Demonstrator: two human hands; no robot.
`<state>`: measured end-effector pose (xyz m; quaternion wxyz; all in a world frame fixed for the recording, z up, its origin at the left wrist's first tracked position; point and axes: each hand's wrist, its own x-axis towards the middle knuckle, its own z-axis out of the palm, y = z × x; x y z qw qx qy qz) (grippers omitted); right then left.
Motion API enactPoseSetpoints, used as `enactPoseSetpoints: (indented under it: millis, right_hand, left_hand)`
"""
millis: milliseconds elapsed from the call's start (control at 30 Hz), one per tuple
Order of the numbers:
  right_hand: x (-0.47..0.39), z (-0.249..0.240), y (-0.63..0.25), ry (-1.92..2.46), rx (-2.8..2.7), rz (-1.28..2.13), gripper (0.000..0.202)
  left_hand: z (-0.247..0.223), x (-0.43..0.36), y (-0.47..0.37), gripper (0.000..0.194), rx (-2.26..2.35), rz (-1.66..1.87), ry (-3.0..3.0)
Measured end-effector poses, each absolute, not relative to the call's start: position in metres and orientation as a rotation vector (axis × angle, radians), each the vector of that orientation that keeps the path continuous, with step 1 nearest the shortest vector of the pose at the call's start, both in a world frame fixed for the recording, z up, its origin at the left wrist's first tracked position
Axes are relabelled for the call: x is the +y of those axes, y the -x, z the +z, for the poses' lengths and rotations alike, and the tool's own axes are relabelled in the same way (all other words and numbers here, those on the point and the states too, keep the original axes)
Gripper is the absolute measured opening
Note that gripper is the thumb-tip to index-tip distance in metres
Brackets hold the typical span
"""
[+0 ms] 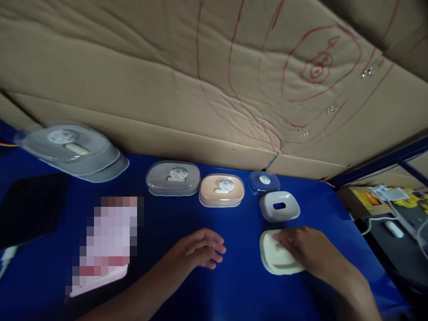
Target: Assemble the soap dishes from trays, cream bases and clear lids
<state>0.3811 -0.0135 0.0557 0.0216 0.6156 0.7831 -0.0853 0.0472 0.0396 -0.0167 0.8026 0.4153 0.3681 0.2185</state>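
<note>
On the right of the blue table, a cream oval plastic soap dish (272, 263) lies flat. My right hand (306, 247) bends over it, fingers closed on its inner part; the palm hides its right side. Just behind it sits a grey oval piece (279, 218) with a slot in its middle. A clear lid (259, 183) with a round label lies farther back. My left hand (202, 249) hovers over the table's middle, fingers apart and slightly curled, with nothing in it. Nearest to it is a peach soap dish (214, 198) under a clear labelled lid.
A grey lidded dish (158, 180) stands left of the peach one. Stacked grey dishes (96, 167) sit at the far left. A pixelated pink item (112, 240) and a black object (30, 205) lie in front. A cardboard wall (133, 89) borders the back; a mouse (393, 228) rests beyond the right edge.
</note>
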Motion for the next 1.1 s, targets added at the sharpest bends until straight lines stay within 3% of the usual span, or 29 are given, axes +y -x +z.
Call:
enactPoseSetpoints:
  millis: [67, 200, 333, 433, 600, 700, 833, 933, 1100]
  right_hand:
    - [-0.015, 0.053, -0.362, -1.750, 2.567, -0.511, 0.039]
    - [-0.009, 0.047, -0.326, -1.517, 2.800, -0.785, 0.051]
    - [-0.005, 0.025, -0.315, -1.472, 2.942, -0.507, 0.061]
    - [-0.006, 0.010, -0.311, -1.450, 3.071, -0.288, 0.050]
    - [-0.010, 0.009, -0.298, -1.334, 3.252, -0.147, 0.038]
    - [-0.005, 0.015, -0.304, -1.144, 3.351, -0.054, 0.046]
    - [0.008, 0.022, -0.344, -1.644, 3.085, 0.119, 0.070]
    - [0.015, 0.019, -0.379, -2.027, 2.619, 0.264, 0.068]
    - [0.016, 0.012, -0.390, -2.064, 2.505, 0.258, 0.058]
  left_hand:
    - [-0.014, 0.037, -0.048, 0.032, 0.824, 0.420, -0.914]
    - [-0.004, 0.029, -0.043, 0.040, 0.944, 0.386, -1.060]
    - [0.000, 0.025, -0.041, 0.046, 1.008, 0.432, -1.157]
    - [0.002, 0.026, -0.043, 0.051, 1.038, 0.506, -1.080]
    - [0.011, 0.029, -0.048, 0.074, 0.917, 0.626, -0.723]
    - [0.015, 0.029, -0.048, 0.064, 0.774, 0.523, -0.531]
    - [0.017, 0.032, -0.044, 0.048, 0.868, 0.613, -0.398]
    - [0.019, 0.036, -0.042, 0.048, 0.949, 0.724, -0.353]
    - [0.017, 0.034, -0.045, 0.059, 0.937, 0.695, -0.373]
